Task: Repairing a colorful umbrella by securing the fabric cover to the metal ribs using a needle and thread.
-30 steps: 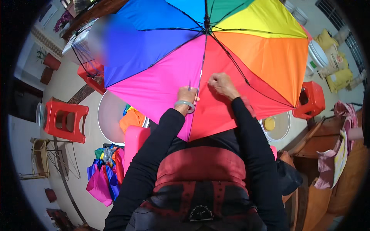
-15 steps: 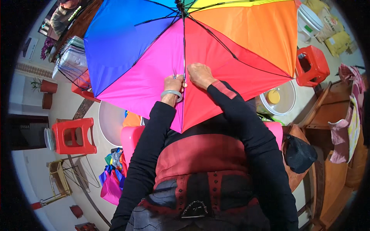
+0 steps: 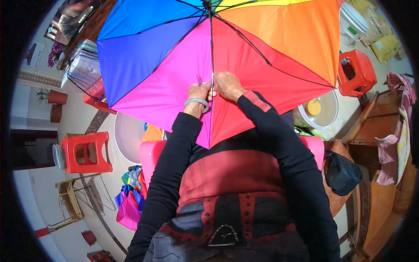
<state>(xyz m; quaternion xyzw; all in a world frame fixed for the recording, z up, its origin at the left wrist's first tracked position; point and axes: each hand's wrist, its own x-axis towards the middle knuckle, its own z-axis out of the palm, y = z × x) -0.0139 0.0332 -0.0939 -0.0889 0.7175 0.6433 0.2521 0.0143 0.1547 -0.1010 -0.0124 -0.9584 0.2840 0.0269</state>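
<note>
An opened rainbow umbrella (image 3: 174, 74) is spread before me with its inner side and black ribs showing. A thin metal rib (image 3: 212, 56) runs down the seam between the pink and red panels. My left hand (image 3: 200, 92), with a pale bangle at the wrist, is closed beside this rib on the pink panel. A slim pointed tool (image 3: 199, 79) sticks up from its fingers; its kind is unclear. Just right of the rib, over the red panel, my right hand (image 3: 228, 84) is closed with fingertips pinched at the rib. What those fingertips hold is too small to make out.
Red plastic stools stand at the left (image 3: 87, 153) and right (image 3: 357, 73). Folded colourful umbrellas (image 3: 130, 201) lie at lower left. A white bucket (image 3: 334, 107) with a yellow-lidded jar is at right, near a wooden chair (image 3: 375, 122). A black mesh bag (image 3: 342, 174) hangs at right.
The whole view has shifted slightly, so the umbrella and hands appear a little further right. Both hands stay at the same rib, with the fingers barely changed.
</note>
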